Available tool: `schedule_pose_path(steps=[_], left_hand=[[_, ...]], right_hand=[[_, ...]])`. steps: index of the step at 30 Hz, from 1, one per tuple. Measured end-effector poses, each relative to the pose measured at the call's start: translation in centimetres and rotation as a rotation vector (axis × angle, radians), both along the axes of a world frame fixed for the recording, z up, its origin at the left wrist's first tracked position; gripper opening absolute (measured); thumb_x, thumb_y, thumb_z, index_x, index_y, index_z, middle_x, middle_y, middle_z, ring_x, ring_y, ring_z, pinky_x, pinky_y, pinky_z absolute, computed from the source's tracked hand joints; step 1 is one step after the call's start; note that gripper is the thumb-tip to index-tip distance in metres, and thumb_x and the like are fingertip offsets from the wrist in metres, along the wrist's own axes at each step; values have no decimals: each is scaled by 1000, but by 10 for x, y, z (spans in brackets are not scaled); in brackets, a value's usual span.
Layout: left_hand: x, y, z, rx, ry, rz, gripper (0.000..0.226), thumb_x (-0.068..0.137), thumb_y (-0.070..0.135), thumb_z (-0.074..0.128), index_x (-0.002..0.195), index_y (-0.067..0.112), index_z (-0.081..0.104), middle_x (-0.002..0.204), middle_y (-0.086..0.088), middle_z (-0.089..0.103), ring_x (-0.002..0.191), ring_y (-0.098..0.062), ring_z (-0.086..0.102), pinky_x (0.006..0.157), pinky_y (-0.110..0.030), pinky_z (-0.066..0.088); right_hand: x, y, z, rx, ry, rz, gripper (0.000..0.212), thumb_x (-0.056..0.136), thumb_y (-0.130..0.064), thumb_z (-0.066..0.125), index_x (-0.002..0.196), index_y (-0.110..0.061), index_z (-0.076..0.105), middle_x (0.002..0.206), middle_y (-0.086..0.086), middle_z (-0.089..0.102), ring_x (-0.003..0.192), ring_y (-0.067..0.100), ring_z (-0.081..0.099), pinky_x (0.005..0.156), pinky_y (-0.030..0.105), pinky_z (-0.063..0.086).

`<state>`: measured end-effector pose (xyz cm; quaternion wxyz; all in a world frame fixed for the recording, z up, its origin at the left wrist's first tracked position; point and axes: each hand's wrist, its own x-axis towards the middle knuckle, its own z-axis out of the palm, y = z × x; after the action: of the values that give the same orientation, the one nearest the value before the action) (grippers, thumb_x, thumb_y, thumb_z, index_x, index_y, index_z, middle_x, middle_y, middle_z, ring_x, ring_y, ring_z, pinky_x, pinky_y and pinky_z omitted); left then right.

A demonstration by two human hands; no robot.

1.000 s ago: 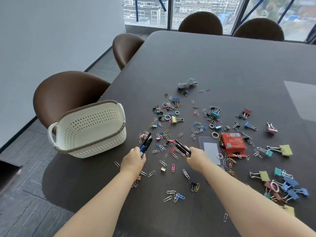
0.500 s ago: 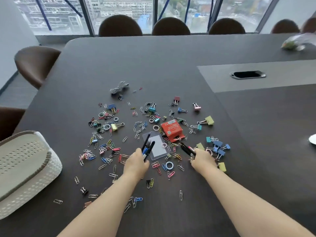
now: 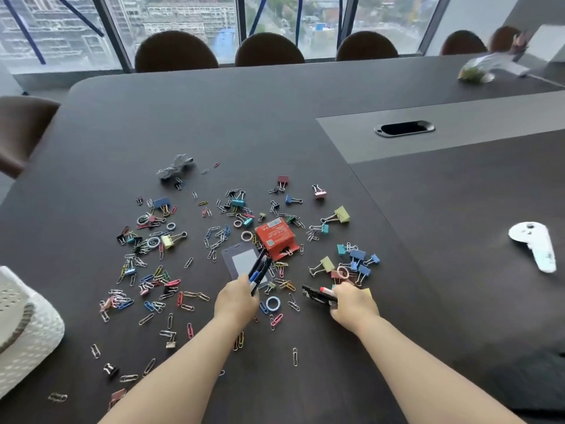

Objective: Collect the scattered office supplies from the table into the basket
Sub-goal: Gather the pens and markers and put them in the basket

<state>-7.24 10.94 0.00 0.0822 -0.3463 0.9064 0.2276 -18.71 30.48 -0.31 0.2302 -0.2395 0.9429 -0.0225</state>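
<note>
My left hand (image 3: 236,302) grips a bundle of dark pens (image 3: 258,269) that point up and away over a grey card (image 3: 243,262). My right hand (image 3: 354,306) holds more pens (image 3: 319,294), lying sideways with a red tip showing. Coloured paper clips (image 3: 156,283), binder clips (image 3: 357,260) and small rings (image 3: 272,303) lie scattered across the dark table (image 3: 275,123). A red box (image 3: 275,237) sits in the middle of the scatter. The white perforated basket (image 3: 27,332) shows only partly at the left edge.
A bundle of grey cord (image 3: 175,169) lies at the far side of the scatter. A white controller (image 3: 533,244) rests on the table at the right. A cable slot (image 3: 403,129) sits in a grey panel. Brown chairs (image 3: 175,52) line the far edge by the windows.
The view has swung right, so the basket slid to the left edge. Both hands kept their pens and now hover over the right part of the scatter.
</note>
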Motion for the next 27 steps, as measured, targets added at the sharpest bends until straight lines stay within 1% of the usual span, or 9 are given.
schedule_pose_path(steps=[2,7,9,14,18,21,23,25,27], left_hand=[[4,-4,2,12,33,40,19,92,23,46,104,8,47,98,-12,63,85,-29,59,63,-30,41],[21,-24,20,-10,87,180,11,89,23,49,90,16,40,87,-6,60,72,-26,49,62,-30,41],[34,-36,30,-33,128,257,12,88,23,50,89,16,40,81,-3,56,72,-26,51,62,-30,42],[89,-78,64,-131,240,475,18,85,24,55,90,17,40,78,1,53,74,-25,54,62,-28,37],[152,-116,91,-264,299,584,19,85,24,57,97,12,47,75,-2,53,77,-29,60,62,-31,44],[201,-151,108,-389,274,621,25,87,24,56,107,10,52,84,-9,62,82,-32,61,64,-32,42],[236,-176,115,-455,199,587,26,88,25,54,108,10,52,90,-10,65,83,-31,60,62,-31,39],[268,-198,115,-443,93,528,24,89,28,53,107,12,50,94,-8,64,86,-28,60,61,-31,39],[292,-217,108,-372,-1,454,27,89,33,53,109,16,49,101,-6,64,92,-26,59,67,-32,44]], right_hand=[[-1,-8,6,-49,-9,11,16,83,-31,54,89,-21,43,110,1,57,105,25,56,75,30,40],[-9,-51,24,-142,14,55,19,80,-35,55,94,-23,50,102,4,61,101,27,57,74,30,43],[-9,-77,34,-146,13,141,18,82,-35,55,91,-23,46,105,4,63,102,27,57,77,31,42],[12,-153,49,-229,-79,309,21,85,-24,53,99,-14,42,107,11,62,98,31,58,74,34,44],[49,-214,68,-314,-60,434,17,88,-19,49,92,-15,32,102,17,62,92,36,59,68,34,40],[82,-254,82,-386,-44,480,18,86,-18,51,91,-15,34,98,16,64,90,35,60,66,33,39],[105,-277,90,-415,-39,530,15,85,-17,52,91,-15,39,98,16,65,90,35,60,67,34,42],[129,-298,95,-449,-54,561,12,83,-17,53,88,-14,42,96,15,66,86,35,59,67,34,42],[151,-317,97,-475,-80,570,15,82,-19,55,83,-16,40,90,14,65,77,32,54,64,33,40]])
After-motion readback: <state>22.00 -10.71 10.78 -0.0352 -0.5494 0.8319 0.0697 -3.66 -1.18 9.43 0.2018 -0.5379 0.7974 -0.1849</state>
